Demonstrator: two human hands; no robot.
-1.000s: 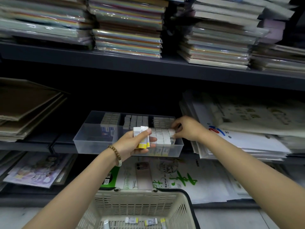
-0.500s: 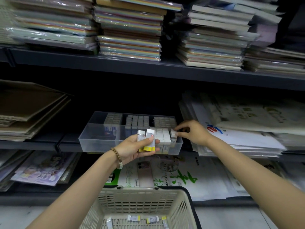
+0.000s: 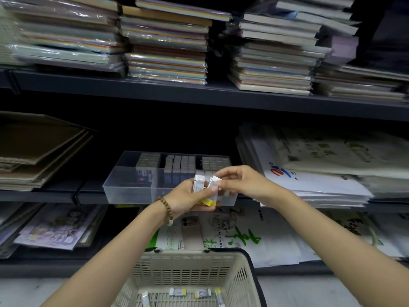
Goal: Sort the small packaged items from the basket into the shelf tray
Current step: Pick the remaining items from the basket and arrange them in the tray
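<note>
Holding a few packets [image 3: 199, 185], the left hand [image 3: 186, 197] curls round them just before the clear tray [image 3: 128, 187]; the right hand [image 3: 241, 182] pinches the top of one of them. The tray sits on a dark shelf [image 3: 55, 196], boxed rows [image 3: 179, 165] in its back compartments. Cardboard [image 3: 39, 147] lies left, paper stacks [image 3: 166, 52] above. Below, a basket [image 3: 188, 264] holds loose packets [image 3: 179, 291] over a grey floor [image 3: 17, 291].
</note>
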